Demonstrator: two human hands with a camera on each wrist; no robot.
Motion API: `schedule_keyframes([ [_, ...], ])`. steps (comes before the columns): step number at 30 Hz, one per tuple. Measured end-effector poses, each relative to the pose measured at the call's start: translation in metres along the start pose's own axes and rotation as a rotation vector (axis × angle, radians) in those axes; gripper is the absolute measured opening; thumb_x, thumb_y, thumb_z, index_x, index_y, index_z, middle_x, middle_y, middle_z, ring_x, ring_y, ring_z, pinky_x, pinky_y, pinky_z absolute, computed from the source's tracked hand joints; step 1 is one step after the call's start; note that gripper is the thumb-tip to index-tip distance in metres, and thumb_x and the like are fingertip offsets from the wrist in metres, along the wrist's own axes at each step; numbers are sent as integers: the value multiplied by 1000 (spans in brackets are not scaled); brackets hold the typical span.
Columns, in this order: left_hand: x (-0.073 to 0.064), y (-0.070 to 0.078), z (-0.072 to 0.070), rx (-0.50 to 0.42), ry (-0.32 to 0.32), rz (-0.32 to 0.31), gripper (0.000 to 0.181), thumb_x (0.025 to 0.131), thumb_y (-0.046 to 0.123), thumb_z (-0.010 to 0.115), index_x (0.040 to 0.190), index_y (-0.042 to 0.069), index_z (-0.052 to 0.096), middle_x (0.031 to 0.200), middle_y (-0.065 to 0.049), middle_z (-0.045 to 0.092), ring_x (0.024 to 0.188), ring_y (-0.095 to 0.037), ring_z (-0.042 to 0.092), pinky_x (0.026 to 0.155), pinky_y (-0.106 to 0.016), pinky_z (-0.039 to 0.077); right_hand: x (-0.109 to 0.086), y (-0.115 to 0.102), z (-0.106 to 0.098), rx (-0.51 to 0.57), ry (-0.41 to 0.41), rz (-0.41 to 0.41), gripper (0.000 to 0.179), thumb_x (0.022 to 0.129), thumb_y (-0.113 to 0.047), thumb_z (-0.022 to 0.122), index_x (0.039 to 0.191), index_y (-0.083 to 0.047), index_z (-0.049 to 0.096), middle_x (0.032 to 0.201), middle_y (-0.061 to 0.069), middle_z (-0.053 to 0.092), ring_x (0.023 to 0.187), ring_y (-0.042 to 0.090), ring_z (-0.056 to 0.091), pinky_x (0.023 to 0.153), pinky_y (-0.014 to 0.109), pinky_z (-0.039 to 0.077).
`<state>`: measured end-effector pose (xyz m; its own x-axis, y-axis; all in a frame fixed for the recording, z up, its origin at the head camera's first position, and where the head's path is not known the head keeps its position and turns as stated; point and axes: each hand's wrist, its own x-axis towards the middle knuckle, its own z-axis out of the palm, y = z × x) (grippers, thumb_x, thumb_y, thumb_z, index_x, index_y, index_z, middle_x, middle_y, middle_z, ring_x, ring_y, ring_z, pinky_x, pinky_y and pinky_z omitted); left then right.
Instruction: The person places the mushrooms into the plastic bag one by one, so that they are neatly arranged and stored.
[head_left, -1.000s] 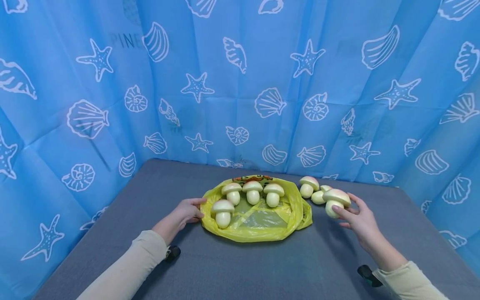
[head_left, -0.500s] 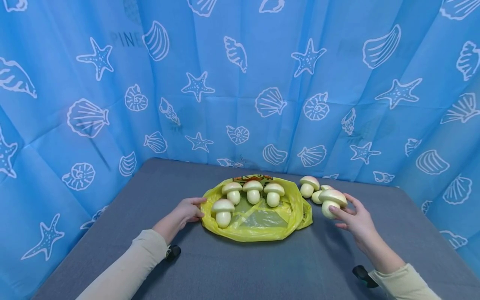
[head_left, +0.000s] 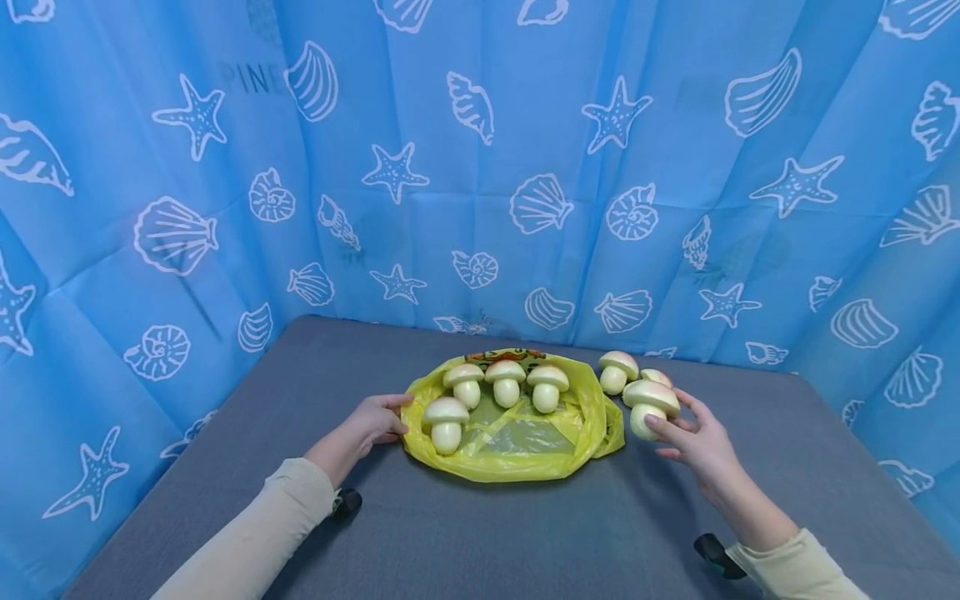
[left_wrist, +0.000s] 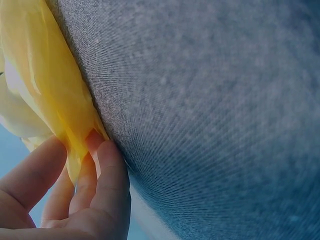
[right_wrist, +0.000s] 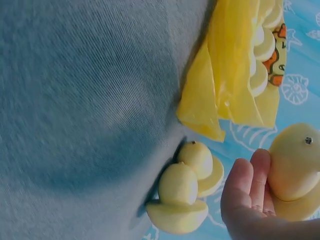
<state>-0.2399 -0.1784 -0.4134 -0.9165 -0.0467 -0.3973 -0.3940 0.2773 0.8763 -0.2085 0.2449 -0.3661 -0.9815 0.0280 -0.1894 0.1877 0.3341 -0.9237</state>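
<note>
A yellow plastic bag point(head_left: 517, 469) lies with its mouth spread wide on the table. Several toy mushrooms point(head_left: 446, 410) with pale caps and stubby stems stand inside, along its back and left. The left hand point(head_left: 372, 423) pinches the bag's left rim; in the left wrist view thumb and fingers meet on the yellow film point(left_wrist: 47, 65). Right of the bag, the right hand point(head_left: 701, 446) holds another toy mushroom point(head_left: 651, 396) above the table, stem down. Its stem end point(right_wrist: 295, 160) faces the right wrist camera. Behind it are two more toy mushrooms, one upright point(head_left: 618, 364), one partly hidden point(head_left: 657, 377).
The grey cloth-covered table point(head_left: 480, 542) ends at the back against a blue curtain point(head_left: 480, 167) printed with white shells and starfish. An orange and black print point(head_left: 506, 357) shows on the bag's back rim. Black straps with small devices point(head_left: 347, 505) sit at the wrists.
The right hand has moved left toward the bag with its toy mushroom, now overlapping the lying one behind. The left hand and the bag have stayed in place.
</note>
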Motion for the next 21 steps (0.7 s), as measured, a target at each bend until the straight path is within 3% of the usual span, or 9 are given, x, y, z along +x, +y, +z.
schedule_keyframes([
  [21,0,0,-1,2,2,-2,57,90,-12,56,144,3,46,145,-25,41,123,-35,49,94,-46,47,-5,-1,18,26,-58,-63,83,98,-26,58,154,2,3,146,39,30,86,-2,59,78,29,56],
])
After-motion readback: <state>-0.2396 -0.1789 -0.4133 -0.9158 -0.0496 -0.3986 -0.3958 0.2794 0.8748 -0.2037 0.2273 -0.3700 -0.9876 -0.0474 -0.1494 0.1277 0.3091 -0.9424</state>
